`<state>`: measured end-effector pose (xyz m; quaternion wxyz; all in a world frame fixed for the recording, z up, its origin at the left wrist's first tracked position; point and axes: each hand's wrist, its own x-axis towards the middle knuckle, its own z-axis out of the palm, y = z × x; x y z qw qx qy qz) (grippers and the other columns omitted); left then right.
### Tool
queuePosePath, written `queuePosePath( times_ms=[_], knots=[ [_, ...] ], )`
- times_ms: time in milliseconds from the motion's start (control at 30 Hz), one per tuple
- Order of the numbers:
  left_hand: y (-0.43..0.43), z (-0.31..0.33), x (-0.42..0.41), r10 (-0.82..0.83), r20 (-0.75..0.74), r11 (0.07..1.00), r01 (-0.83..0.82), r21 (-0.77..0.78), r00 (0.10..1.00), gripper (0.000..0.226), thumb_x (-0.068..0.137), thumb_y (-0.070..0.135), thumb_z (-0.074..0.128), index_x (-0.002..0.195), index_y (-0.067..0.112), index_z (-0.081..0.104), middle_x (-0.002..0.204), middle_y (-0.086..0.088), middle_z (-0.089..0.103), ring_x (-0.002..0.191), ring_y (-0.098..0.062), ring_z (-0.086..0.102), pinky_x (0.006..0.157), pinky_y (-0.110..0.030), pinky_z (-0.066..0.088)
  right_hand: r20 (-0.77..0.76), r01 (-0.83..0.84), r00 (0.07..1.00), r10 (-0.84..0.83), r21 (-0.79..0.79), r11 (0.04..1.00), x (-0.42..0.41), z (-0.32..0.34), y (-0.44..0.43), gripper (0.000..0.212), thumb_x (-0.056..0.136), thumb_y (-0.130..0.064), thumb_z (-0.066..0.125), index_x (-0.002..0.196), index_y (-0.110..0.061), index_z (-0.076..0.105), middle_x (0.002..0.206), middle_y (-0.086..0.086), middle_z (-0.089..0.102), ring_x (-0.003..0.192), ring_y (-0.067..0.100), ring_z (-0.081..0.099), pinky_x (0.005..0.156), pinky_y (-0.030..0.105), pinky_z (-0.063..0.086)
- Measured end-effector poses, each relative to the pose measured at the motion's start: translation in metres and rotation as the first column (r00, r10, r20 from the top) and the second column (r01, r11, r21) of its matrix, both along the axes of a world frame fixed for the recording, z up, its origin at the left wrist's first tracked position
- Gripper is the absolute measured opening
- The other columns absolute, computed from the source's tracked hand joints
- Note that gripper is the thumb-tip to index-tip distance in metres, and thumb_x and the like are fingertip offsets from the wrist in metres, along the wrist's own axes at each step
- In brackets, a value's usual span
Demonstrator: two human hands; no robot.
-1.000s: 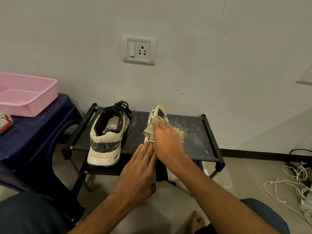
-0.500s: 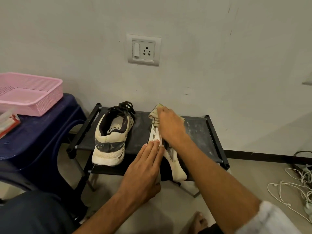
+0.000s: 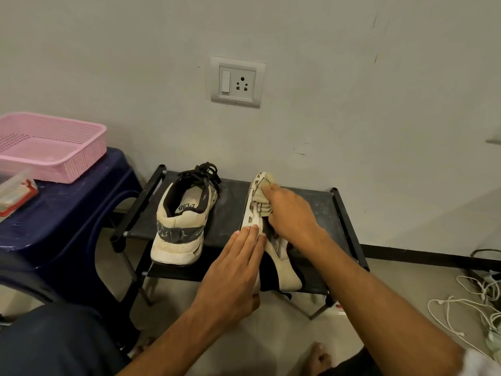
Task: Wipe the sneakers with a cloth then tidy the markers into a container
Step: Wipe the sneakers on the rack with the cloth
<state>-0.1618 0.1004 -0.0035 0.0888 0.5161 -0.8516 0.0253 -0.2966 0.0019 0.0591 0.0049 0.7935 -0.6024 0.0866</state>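
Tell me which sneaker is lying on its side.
The sneaker under the cloth, between the left hand and right hand; the other sneaker stands upright on its sole, untouched.

A white sleeve (image 3: 484, 360), dark blue trousers (image 3: 54, 346) and a bare foot (image 3: 318, 358) show.

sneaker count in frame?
2. One cream-and-black sneaker stands upright on the left of the black shoe rack. The other sneaker lies on its side to the right, under the left hand and the beige cloth in the right hand. No others visible.
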Motion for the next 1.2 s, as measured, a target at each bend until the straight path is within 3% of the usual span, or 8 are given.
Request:
queuePosePath(
  times_ms=[167,300,533,633,800,1033,1133,1200],
  knots=[
    [0.0,-0.002,0.001,-0.009,-0.008,1.0,0.009,-0.009,1.0,0.112,0.044,0.038,0.085,0.141,0.002,0.043,0.145,-0.019,0.044,0.136,-0.032,0.041,0.11,-0.041,0.029,0.08,0.095,0.992,-0.093,-0.014,0.995,0.012,0.003,-0.034,0.024,0.092,-0.001,0.047,0.112,-0.01,0.056,0.112,0.011,0.061,0.099,0.028,0.059,0.075,0.033,0.042],
    [-0.001,-0.004,0.002,0.004,-0.009,1.0,-0.004,-0.008,1.0,0.115,0.042,0.04,0.085,0.142,0.001,0.042,0.147,-0.019,0.042,0.137,-0.032,0.039,0.11,-0.042,0.028,0.075,0.052,0.996,-0.048,-0.049,0.997,0.019,0.007,-0.029,0.03,0.092,-0.003,0.048,0.118,-0.012,0.06,0.116,0.01,0.064,0.104,0.028,0.059,0.083,0.037,0.047],
    [0.0,-0.005,-0.002,0.014,0.004,1.0,-0.014,-0.018,1.0,0.108,0.037,0.039,0.084,0.132,-0.002,0.053,0.137,-0.021,0.053,0.13,-0.035,0.048,0.11,-0.046,0.028,0.101,-0.01,0.995,-0.003,0.128,0.992,0.002,0.009,0.037,0.035,0.089,-0.01,0.051,0.12,-0.021,0.065,0.111,0.006,0.069,0.097,0.027,0.064,0.084,0.036,0.051],
    [0.001,-0.006,-0.001,0.005,0.032,1.0,-0.004,-0.024,0.999,0.102,0.035,0.04,0.085,0.125,-0.001,0.06,0.13,-0.02,0.059,0.125,-0.035,0.052,0.109,-0.046,0.029,0.108,-0.025,0.994,0.017,0.069,0.997,0.0,0.0,0.055,0.031,0.093,-0.014,0.053,0.122,-0.02,0.06,0.119,0.002,0.066,0.104,0.022,0.062,0.085,0.034,0.05],
    [0.003,-0.006,0.001,-0.008,0.026,0.999,0.009,-0.04,1.0,0.11,0.041,0.036,0.083,0.138,-0.001,0.048,0.145,-0.021,0.044,0.135,-0.034,0.041,0.11,-0.047,0.028,0.081,0.035,0.996,-0.036,0.007,0.999,-0.002,-0.008,0.025,0.053,0.092,-0.006,0.049,0.143,-0.015,0.039,0.146,0.005,0.043,0.131,0.024,0.043,0.103,0.037,0.04],
    [0.0,-0.006,0.003,0.015,0.039,1.0,-0.015,-0.004,0.999,0.12,0.039,0.046,0.085,0.141,0.001,0.043,0.146,-0.018,0.043,0.137,-0.031,0.039,0.111,-0.043,0.023,0.196,0.091,0.972,-0.126,0.176,0.98,-0.003,0.007,0.023,0.05,0.085,0.001,0.048,0.13,-0.014,0.059,0.117,0.013,0.067,0.106,0.032,0.062,0.093,0.043,0.05],
    [-0.001,-0.005,0.003,0.026,0.029,1.0,-0.026,0.01,0.999,0.122,0.036,0.05,0.086,0.14,0.001,0.046,0.145,-0.018,0.045,0.135,-0.03,0.042,0.11,-0.042,0.022,0.143,0.086,0.982,-0.127,0.26,0.962,-0.012,0.008,0.046,0.036,0.085,-0.006,0.051,0.115,-0.017,0.068,0.102,0.011,0.07,0.087,0.027,0.065,0.079,0.04,0.056],
    [-0.002,-0.006,0.002,0.029,0.027,1.0,-0.029,0.001,0.999,0.121,0.033,0.049,0.086,0.136,-0.001,0.049,0.143,-0.019,0.047,0.134,-0.031,0.044,0.109,-0.044,0.023,0.081,0.07,0.992,-0.096,0.273,0.959,-0.013,0.011,0.066,0.031,0.088,-0.01,0.052,0.113,-0.019,0.067,0.102,0.008,0.07,0.087,0.025,0.064,0.079,0.037,0.055]
  ],
)
